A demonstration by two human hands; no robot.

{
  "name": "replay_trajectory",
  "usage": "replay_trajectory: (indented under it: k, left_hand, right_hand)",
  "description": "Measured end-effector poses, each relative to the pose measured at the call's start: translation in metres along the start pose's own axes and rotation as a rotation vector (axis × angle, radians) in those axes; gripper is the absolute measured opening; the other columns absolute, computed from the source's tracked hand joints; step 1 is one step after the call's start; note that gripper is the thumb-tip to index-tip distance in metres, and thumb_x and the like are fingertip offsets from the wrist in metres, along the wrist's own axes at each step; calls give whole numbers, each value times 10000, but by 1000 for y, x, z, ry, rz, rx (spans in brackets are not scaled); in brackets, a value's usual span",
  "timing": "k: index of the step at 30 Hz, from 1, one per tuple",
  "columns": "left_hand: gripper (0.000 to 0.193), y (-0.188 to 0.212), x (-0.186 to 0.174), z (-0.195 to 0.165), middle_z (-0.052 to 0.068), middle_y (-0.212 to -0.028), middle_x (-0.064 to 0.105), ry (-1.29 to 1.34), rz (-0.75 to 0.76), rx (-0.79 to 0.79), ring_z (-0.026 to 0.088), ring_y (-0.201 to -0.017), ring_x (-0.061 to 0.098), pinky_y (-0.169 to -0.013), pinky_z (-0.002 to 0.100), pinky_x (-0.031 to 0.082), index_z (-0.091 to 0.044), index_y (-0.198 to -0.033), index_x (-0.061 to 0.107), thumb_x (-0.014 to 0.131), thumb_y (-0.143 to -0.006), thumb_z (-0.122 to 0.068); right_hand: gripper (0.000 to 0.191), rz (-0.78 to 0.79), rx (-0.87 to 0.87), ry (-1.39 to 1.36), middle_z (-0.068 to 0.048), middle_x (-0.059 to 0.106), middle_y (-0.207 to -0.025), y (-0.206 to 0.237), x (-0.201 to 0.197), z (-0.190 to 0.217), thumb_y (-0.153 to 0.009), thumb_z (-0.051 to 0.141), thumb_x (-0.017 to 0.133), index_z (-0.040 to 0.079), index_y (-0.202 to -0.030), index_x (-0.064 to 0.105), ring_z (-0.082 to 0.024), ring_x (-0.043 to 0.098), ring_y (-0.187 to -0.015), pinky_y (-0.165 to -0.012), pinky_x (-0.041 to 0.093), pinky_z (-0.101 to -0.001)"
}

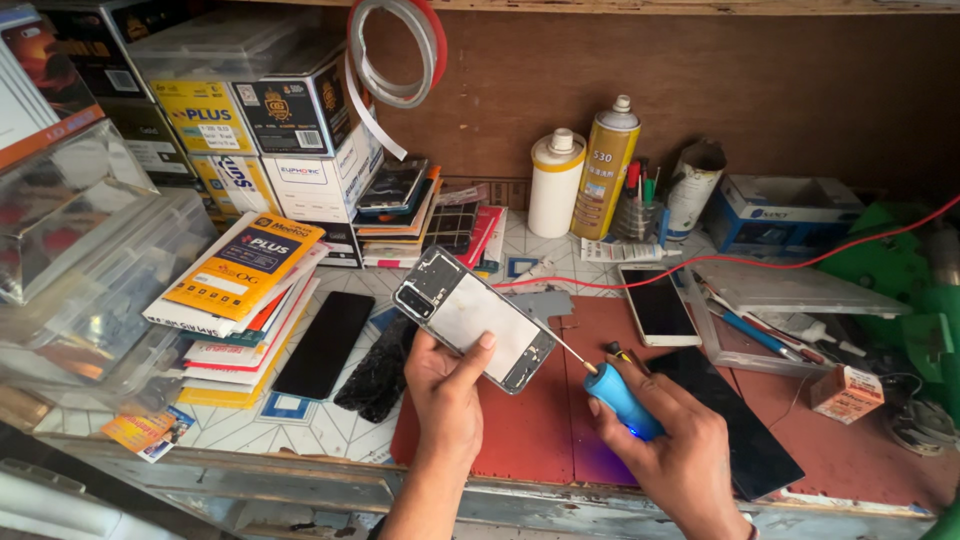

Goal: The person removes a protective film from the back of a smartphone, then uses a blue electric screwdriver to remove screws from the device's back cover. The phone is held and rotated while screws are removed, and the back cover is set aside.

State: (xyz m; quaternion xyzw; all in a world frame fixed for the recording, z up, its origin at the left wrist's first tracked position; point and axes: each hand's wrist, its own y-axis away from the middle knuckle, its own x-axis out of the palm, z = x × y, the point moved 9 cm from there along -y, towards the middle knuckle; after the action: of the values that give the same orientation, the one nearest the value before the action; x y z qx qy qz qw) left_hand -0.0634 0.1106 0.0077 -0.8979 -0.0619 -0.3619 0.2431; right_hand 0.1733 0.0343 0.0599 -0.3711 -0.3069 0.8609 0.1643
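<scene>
Left hand (pixel 447 395) grips the opened phone (pixel 474 318), long axis running upper-left to lower-right; right hand (pixel 672 445) clasps a blue screwdriver (pixel 610 389), tip touching the phone's right edge.

This is a phone repair workshop, shown by what surrounds the red work mat (pixel 520 430). Left of it lie a loose black screen panel (pixel 325 343) and stacked packs of screen protectors (pixel 240 270). Behind it stand a yellow spray can (pixel 605 170) and a white bottle (pixel 555 183). A white phone (pixel 657 305) lies on the mat's far edge.
</scene>
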Motion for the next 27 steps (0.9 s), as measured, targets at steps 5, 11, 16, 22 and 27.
replay_trajectory:
  k: [5, 11, 16, 22, 27]
  left_hand:
    - [445, 0, 0, 0, 142, -1212, 687, -2, -1, -4, 196, -1123, 648, -1008, 359, 490, 45, -1271, 577, 729, -853, 53]
    - [448, 0, -1, 0, 143, -1216, 686, -19, -5, -1, 193, -1125, 644, -1010, 356, 488, 44, -1273, 574, 733, -854, 44]
    - [438, 1, 1, 0, 151, -1218, 685, -11, 1, 10, 203, -1131, 645, -1018, 363, 485, 50, -1268, 575, 736, -860, 47]
    - [469, 1, 3, -3, 139, -1227, 684, -8, 5, -9, 203, -1146, 642, -1031, 364, 481, 34, -1277, 583, 728, -832, 54]
    - [463, 0, 3, -4, 145, -1232, 681, -13, -2, 2, 208, -1153, 636, -1036, 370, 482, 42, -1273, 579, 735, -836, 56]
  right_hand:
    - [459, 22, 9, -10, -87, 707, -784, 0, 2, -1, -736, 295, 825, 93, -1143, 757, -228, 687, -578, -537, 537, -322]
    - [465, 12, 24, -5, -94, 721, -821, -1, 1, 0, -743, 300, 825, 85, -1149, 753, -232, 701, -589, -536, 542, -320]
    - [469, 9, 24, 3, -96, 722, -831, 1, 1, 0, -751, 301, 820, 86, -1163, 756, -234, 705, -603, -540, 546, -320]
    - [437, -125, 26, -98, -81, 724, -884, 0, -7, -12, -846, 280, 791, 55, -1213, 716, -215, 718, -708, -663, 561, -318]
    - [443, -48, -23, -31, -87, 712, -820, 2, -1, -6, -767, 282, 823, 77, -1151, 741, -226, 695, -651, -602, 545, -316]
